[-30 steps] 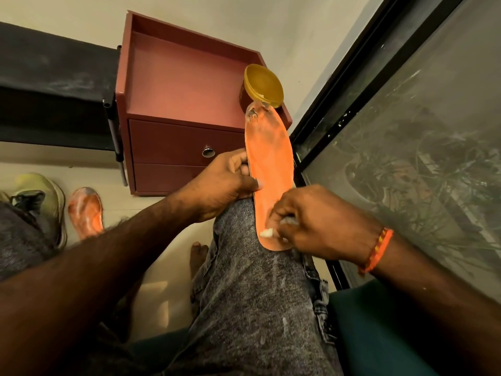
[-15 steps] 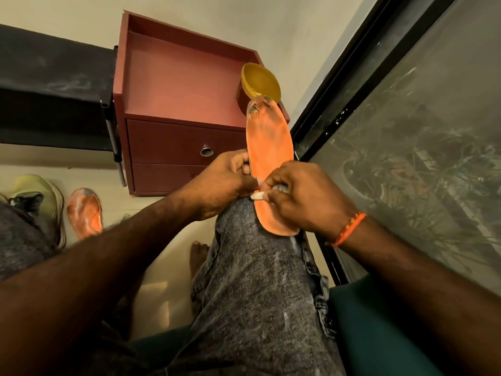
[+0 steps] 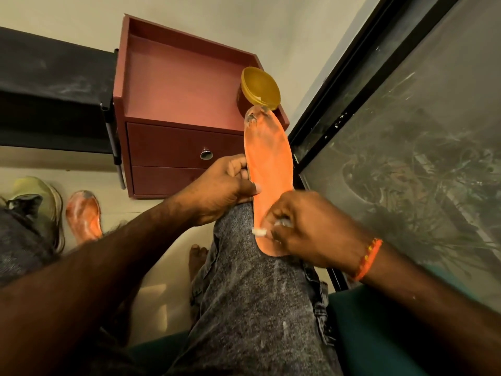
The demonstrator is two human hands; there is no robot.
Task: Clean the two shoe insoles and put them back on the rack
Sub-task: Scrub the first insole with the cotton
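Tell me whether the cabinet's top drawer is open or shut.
Shut: the top drawer front sits flush with the lower one in the red cabinet, knob not pulled out.

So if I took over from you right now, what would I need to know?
Left hand grips the orange insole by its edge, steadying it on the knee. Right hand pinches a small white wipe against the insole's near end. Second insole lies on the floor beside a green shoe, looking dirty.
Done: none finished.
Left: finish this insole, clean the other, return both to the rack.
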